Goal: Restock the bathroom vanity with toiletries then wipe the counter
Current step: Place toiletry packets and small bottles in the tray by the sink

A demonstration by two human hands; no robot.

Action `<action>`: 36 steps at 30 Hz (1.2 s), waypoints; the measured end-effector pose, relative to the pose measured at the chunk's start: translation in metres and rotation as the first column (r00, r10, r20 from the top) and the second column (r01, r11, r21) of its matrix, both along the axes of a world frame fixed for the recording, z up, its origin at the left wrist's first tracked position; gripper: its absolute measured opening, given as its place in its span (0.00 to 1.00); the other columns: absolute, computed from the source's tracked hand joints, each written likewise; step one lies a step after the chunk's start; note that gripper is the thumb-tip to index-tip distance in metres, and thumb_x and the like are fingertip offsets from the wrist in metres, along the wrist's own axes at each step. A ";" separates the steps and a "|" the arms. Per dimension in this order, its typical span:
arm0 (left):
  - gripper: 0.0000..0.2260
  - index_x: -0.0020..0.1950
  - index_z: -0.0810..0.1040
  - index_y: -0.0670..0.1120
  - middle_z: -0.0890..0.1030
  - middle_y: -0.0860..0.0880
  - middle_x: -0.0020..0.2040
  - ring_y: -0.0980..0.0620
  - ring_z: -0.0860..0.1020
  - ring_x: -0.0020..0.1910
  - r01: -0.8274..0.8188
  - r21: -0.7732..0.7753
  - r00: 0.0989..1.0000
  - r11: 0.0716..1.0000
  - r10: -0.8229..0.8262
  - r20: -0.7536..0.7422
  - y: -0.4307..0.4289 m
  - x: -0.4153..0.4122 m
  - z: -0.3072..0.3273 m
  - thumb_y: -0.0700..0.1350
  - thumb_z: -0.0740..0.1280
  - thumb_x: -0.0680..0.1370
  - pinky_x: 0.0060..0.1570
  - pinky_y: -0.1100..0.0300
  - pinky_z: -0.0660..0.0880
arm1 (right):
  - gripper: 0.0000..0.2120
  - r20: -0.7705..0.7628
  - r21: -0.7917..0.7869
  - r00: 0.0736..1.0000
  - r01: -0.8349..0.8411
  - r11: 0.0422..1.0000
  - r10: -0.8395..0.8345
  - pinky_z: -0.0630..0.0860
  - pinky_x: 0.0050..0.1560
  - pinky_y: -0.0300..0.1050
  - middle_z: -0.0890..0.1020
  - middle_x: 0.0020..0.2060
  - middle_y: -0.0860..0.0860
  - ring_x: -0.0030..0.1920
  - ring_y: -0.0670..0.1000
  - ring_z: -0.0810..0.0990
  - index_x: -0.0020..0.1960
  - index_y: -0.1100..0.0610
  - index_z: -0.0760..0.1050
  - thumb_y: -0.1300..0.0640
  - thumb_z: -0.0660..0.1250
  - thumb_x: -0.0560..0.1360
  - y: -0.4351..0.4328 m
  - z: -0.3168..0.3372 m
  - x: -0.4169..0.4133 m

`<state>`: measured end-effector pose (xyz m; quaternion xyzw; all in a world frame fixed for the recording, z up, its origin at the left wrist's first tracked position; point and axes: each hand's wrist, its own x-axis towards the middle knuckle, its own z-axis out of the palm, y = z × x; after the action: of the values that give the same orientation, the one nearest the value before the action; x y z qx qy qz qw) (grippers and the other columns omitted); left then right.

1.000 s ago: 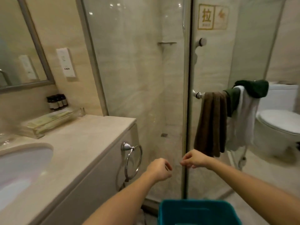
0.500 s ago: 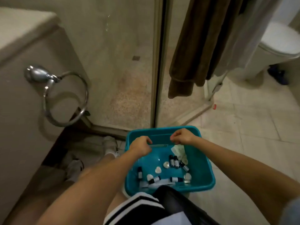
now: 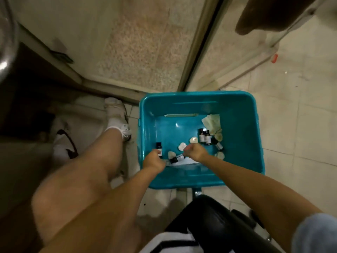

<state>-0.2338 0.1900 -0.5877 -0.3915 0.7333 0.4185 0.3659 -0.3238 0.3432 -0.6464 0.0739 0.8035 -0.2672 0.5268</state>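
Note:
A teal plastic basket (image 3: 242,125) stands on the floor tiles in front of me. Several small dark toiletry bottles (image 3: 204,136), white round soaps (image 3: 182,146) and a pale packet (image 3: 212,121) lie on its bottom. Both my hands reach down inside it with fingers curled. My left hand (image 3: 152,161) sits against an upright bottle (image 3: 158,145) at the basket's left side. My right hand (image 3: 196,152) hovers at the end of a bottle lying flat (image 3: 177,158). I see no item clearly enclosed by either hand.
The shower's glass door frame (image 3: 198,42) runs diagonally just beyond the basket. A brown towel (image 3: 269,17) hangs at top right. The dark vanity base (image 3: 27,84) is at left. My leg and white shoe (image 3: 116,114) are beside the basket; a black seat (image 3: 215,221) is below.
My view tipped further down onto the basket. Both hands dropped from the basket's far rim to its bottom among the bottles.

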 end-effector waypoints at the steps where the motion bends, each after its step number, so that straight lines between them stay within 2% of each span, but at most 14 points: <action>1: 0.23 0.68 0.70 0.43 0.74 0.41 0.65 0.43 0.74 0.63 0.003 0.007 1.000 1.000 -0.003 0.006 -0.002 0.003 -0.007 0.38 0.69 0.74 0.62 0.56 0.71 | 0.06 0.003 0.027 0.997 -0.082 0.996 0.082 0.72 0.48 0.37 0.80 0.48 0.53 0.54 0.50 0.78 0.50 0.62 0.78 0.61 0.69 0.75 -0.004 -0.011 0.008; 2: 0.22 0.67 0.70 0.44 0.74 0.41 0.65 0.42 0.75 0.62 0.007 0.013 1.000 1.000 -0.007 0.004 -0.003 0.005 -0.012 0.37 0.69 0.74 0.61 0.55 0.72 | 0.13 -0.008 0.064 0.983 -0.185 0.981 0.185 0.73 0.52 0.40 0.79 0.52 0.55 0.58 0.54 0.77 0.57 0.61 0.76 0.58 0.69 0.74 -0.006 -0.021 0.016; 4: 0.22 0.66 0.70 0.44 0.74 0.41 0.63 0.41 0.76 0.59 0.015 0.026 1.000 1.000 -0.015 -0.016 -0.005 0.008 -0.022 0.36 0.69 0.73 0.59 0.54 0.73 | 0.20 -0.030 0.129 0.944 -0.321 0.938 0.327 0.74 0.57 0.47 0.77 0.57 0.56 0.60 0.58 0.76 0.64 0.56 0.71 0.55 0.70 0.73 -0.009 -0.040 0.031; 8: 0.28 0.68 0.68 0.44 0.72 0.41 0.66 0.42 0.74 0.62 0.005 0.082 0.999 0.997 -0.001 -0.053 -0.002 0.020 -0.037 0.35 0.72 0.70 0.62 0.51 0.72 | 0.26 -0.100 0.223 0.831 -0.517 0.827 0.547 0.72 0.62 0.51 0.70 0.67 0.55 0.66 0.57 0.70 0.70 0.53 0.64 0.64 0.65 0.74 -0.009 -0.077 0.049; 12: 0.30 0.69 0.67 0.44 0.73 0.43 0.65 0.45 0.72 0.65 -0.038 0.145 0.996 0.989 0.049 -0.077 0.002 0.023 -0.047 0.36 0.73 0.70 0.64 0.55 0.70 | 0.25 -0.126 0.312 0.783 -0.552 0.774 0.609 0.68 0.65 0.51 0.65 0.70 0.55 0.70 0.56 0.63 0.71 0.57 0.62 0.66 0.60 0.76 -0.007 -0.105 0.055; 18: 0.28 0.70 0.66 0.47 0.70 0.46 0.69 0.47 0.70 0.67 -0.056 0.196 0.996 0.979 0.067 -0.051 0.006 0.022 -0.053 0.37 0.71 0.72 0.61 0.60 0.68 | 0.19 -0.028 0.403 0.734 -0.613 0.680 0.678 0.70 0.60 0.53 0.62 0.70 0.58 0.69 0.60 0.60 0.70 0.58 0.63 0.62 0.57 0.79 -0.024 -0.121 0.051; 22: 0.28 0.71 0.65 0.47 0.69 0.46 0.70 0.47 0.69 0.67 -0.109 0.212 0.993 0.971 0.117 -0.027 0.006 0.021 -0.055 0.36 0.69 0.73 0.61 0.61 0.67 | 0.22 0.055 0.365 0.743 -0.636 0.680 0.667 0.67 0.64 0.54 0.64 0.69 0.58 0.70 0.59 0.60 0.72 0.58 0.62 0.57 0.57 0.80 -0.037 -0.124 0.047; 24: 0.28 0.72 0.64 0.46 0.70 0.46 0.69 0.47 0.69 0.67 -0.149 0.228 0.987 0.962 0.157 -0.017 0.006 0.019 -0.054 0.36 0.69 0.73 0.59 0.63 0.67 | 0.22 0.037 0.294 0.782 -0.603 0.742 0.622 0.68 0.62 0.53 0.68 0.67 0.58 0.68 0.59 0.64 0.71 0.59 0.64 0.55 0.60 0.79 -0.041 -0.119 0.045; 26: 0.29 0.72 0.63 0.45 0.70 0.45 0.68 0.47 0.70 0.65 -0.191 0.236 0.980 0.953 0.197 -0.003 0.006 0.018 -0.053 0.35 0.69 0.74 0.54 0.64 0.67 | 0.19 0.003 0.171 0.867 -0.491 0.854 0.498 0.69 0.53 0.47 0.74 0.60 0.59 0.61 0.58 0.72 0.66 0.61 0.69 0.54 0.63 0.78 -0.042 -0.110 0.042; 28: 0.30 0.73 0.62 0.44 0.71 0.44 0.68 0.46 0.72 0.63 -0.237 0.228 0.971 0.944 0.240 0.011 0.007 0.016 -0.052 0.35 0.69 0.73 0.52 0.62 0.69 | 0.09 0.026 0.004 0.973 -0.230 0.973 0.230 0.67 0.43 0.42 0.76 0.46 0.56 0.46 0.54 0.75 0.51 0.61 0.74 0.54 0.65 0.77 -0.040 -0.093 0.037; 29: 0.31 0.73 0.61 0.44 0.71 0.44 0.68 0.45 0.73 0.63 -0.261 0.222 0.964 0.939 0.265 0.014 0.008 0.015 -0.051 0.35 0.69 0.73 0.53 0.61 0.70 | 0.07 0.074 -0.079 0.994 -0.069 0.995 0.075 0.68 0.40 0.41 0.75 0.40 0.53 0.41 0.50 0.74 0.43 0.58 0.73 0.55 0.65 0.77 -0.039 -0.082 0.033; 30: 0.32 0.73 0.61 0.45 0.71 0.44 0.67 0.45 0.73 0.63 -0.286 0.222 0.956 0.932 0.292 0.008 0.009 0.014 -0.051 0.34 0.69 0.72 0.56 0.59 0.71 | 0.08 0.119 -0.149 0.992 0.063 0.987 -0.045 0.68 0.40 0.38 0.74 0.37 0.50 0.39 0.47 0.73 0.40 0.55 0.72 0.56 0.66 0.77 -0.037 -0.069 0.029; 32: 0.32 0.72 0.62 0.45 0.73 0.43 0.66 0.44 0.74 0.62 -0.340 0.234 0.935 0.911 0.354 -0.017 0.010 0.012 -0.049 0.34 0.70 0.71 0.61 0.54 0.73 | 0.07 0.182 -0.239 0.974 0.179 0.954 -0.137 0.71 0.44 0.37 0.76 0.37 0.47 0.41 0.45 0.76 0.40 0.52 0.73 0.57 0.67 0.76 -0.031 -0.045 0.020; 36: 0.31 0.72 0.63 0.43 0.72 0.43 0.67 0.44 0.74 0.63 -0.397 0.234 0.902 0.888 0.424 -0.079 0.010 0.005 -0.041 0.35 0.71 0.72 0.63 0.54 0.71 | 0.07 0.226 -0.315 0.972 0.130 0.940 -0.059 0.74 0.44 0.34 0.78 0.37 0.46 0.40 0.42 0.78 0.40 0.56 0.73 0.57 0.69 0.74 -0.018 -0.008 0.008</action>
<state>-0.2286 0.2004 -0.6283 -0.4691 0.6068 0.5864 0.2607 -0.3155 0.3254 -0.6546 0.0524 0.6822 -0.4127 0.6013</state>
